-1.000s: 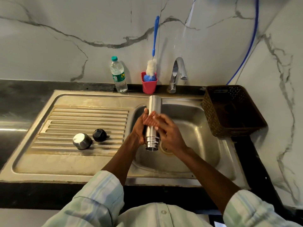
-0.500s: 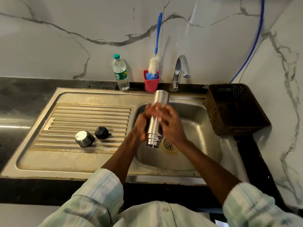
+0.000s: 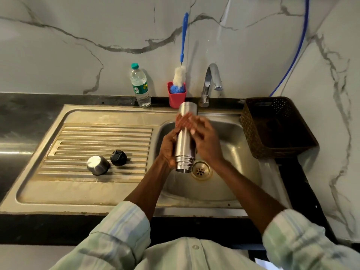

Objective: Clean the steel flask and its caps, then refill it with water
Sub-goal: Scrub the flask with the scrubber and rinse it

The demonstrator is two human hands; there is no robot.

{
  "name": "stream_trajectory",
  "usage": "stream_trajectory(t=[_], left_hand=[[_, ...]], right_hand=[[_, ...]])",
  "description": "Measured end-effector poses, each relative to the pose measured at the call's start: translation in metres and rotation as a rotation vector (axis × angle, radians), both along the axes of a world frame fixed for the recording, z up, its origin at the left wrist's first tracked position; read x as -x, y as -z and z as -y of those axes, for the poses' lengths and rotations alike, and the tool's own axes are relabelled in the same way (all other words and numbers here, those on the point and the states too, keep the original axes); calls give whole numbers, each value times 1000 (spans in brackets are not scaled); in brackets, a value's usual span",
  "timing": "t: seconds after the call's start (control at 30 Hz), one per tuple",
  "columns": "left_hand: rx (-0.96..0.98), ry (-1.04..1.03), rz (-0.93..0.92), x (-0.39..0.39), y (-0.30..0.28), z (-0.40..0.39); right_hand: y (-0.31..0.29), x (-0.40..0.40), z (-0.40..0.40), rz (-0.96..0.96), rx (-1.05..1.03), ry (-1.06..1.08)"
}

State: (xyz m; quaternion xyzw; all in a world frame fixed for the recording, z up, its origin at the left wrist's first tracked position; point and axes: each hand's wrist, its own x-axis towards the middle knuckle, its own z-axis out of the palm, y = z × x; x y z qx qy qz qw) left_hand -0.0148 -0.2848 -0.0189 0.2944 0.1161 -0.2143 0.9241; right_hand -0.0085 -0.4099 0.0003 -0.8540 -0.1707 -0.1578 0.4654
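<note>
Rubbing steel flask (image 3: 184, 142) mouth-down over sink basin (image 3: 231, 158).
Left hand (image 3: 169, 148) grips it, right hand (image 3: 204, 141) palms it; slippery steel could drop.

head-worn view, facing down-forward, close above sink (image 3: 109, 114)

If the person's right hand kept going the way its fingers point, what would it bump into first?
The right hand points up-left across the steel flask, which it already touches. Past that, the left hand's fingertips wrapped over the flask come first, though blur makes depth uncertain.
</note>
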Motion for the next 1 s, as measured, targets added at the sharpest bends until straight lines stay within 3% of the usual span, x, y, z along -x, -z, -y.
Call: stream_trajectory(t=[0.13,0.23,0.33,0.4,0.57,0.67,0.87,0.93,1.0], left_hand=[[24,87,-46,-2,-3,11],[87,45,-55,-10,-6,7],[-66,18,-84,-19,2,-7],[-95,8,-104,-20,2,-12],[-140,70,-51,-12,-2,-2],[-142,120,-52,-14,1,-3],[-105,34,-145,-21,-1,-4],[-144,-4,-155,-12,-4,4],[-64,-15,-125,-5,-4,16]], right_hand=[[-23,-44,6,-137,-86,207],[-5,-2,3,-14,12,13],[27,55,4,130,163,-164],[36,54,6,138,176,-169],[-13,-28,-2,-119,-92,151],[-28,-57,5,-95,-100,259],[19,52,3,56,18,-74],[25,55,11,102,62,-137],[13,26,17,26,12,-85]])
